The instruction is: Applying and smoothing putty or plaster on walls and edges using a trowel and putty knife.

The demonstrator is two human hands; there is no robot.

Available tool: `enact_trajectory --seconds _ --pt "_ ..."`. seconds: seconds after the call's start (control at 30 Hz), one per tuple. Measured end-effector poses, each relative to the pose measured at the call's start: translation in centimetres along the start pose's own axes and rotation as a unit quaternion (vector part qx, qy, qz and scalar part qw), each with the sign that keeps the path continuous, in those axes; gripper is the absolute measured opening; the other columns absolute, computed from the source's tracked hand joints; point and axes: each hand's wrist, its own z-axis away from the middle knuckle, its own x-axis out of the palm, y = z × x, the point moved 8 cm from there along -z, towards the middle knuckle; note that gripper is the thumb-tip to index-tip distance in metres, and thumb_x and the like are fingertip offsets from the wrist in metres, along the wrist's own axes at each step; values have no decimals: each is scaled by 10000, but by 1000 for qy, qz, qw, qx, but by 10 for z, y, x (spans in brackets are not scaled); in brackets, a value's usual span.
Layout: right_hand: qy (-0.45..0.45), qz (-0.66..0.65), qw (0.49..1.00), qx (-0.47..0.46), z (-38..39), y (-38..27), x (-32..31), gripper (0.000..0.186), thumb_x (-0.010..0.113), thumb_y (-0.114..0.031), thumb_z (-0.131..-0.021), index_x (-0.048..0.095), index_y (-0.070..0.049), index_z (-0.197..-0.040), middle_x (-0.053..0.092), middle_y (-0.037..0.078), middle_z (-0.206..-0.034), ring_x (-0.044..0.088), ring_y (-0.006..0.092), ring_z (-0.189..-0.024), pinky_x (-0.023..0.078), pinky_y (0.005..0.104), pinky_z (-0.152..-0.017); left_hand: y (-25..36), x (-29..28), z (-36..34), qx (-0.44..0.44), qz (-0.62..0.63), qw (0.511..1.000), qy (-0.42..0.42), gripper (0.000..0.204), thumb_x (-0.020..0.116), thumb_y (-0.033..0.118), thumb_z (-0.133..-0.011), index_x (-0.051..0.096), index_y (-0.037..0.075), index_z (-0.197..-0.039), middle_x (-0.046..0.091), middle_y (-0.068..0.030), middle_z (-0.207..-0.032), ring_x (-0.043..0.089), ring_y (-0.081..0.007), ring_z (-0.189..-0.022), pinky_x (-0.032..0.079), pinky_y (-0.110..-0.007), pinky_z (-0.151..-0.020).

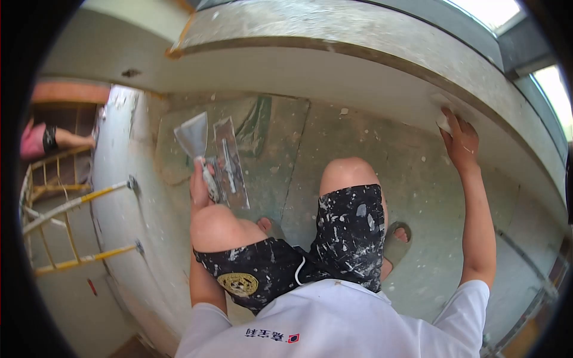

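Observation:
My left hand [202, 184], beside my bent left knee, is closed round the handle of a broad putty knife [192, 136] with a whitish, smeared blade pointing away from me. Right beside it is a long rectangular plastering trowel [237, 173], its handle side up. I cannot tell whether the hand also holds the trowel or it lies on the floor. Out to the right, my right hand [462, 142] reaches to the pale low wall [358, 83], fingers bent. A small whitish thing [443, 123] shows at its fingers, too little visible to name. A damp-looking patch [456, 106] marks the wall there.
A stone ledge [334, 27] tops the low wall beneath the windows. Green floor sheeting [322, 134], spattered white, lies around my sandals [396, 241]. A yellow scaffold frame [89, 197] stands at the left; beyond it is another person in pink [34, 141].

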Motion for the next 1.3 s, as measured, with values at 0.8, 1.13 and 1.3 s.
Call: enact_trajectory --seconds 0.8,1.13,1.3 --pt "-153 47 982 -103 -221 -311 51 526 600 -535 -890 623 -29 -1033 691 189 -891 676 372 -828 532 478 -731 12 -54 38 96 169 979 68 456 478 503 -999 585 98 -819 596 15 -822 552 -57 -658 470 -228 -584" --pt "-125 77 973 -179 -232 -363 115 511 599 -520 -891 608 -39 -1064 687 199 -926 666 373 -894 521 467 -788 -1 -88 41 133 158 976 64 493 470 491 -1010 600 82 -766 474 58 -649 414 -30 -590 331 -219 -553" --pt "-158 4 983 -96 -298 -429 79 507 574 -516 -910 606 -33 -1063 684 210 -982 662 372 -963 515 482 -842 9 -87 42 146 159 974 74 497 454 477 -1019 589 81 -752 447 65 -634 390 -29 -586 313 -216 -553"
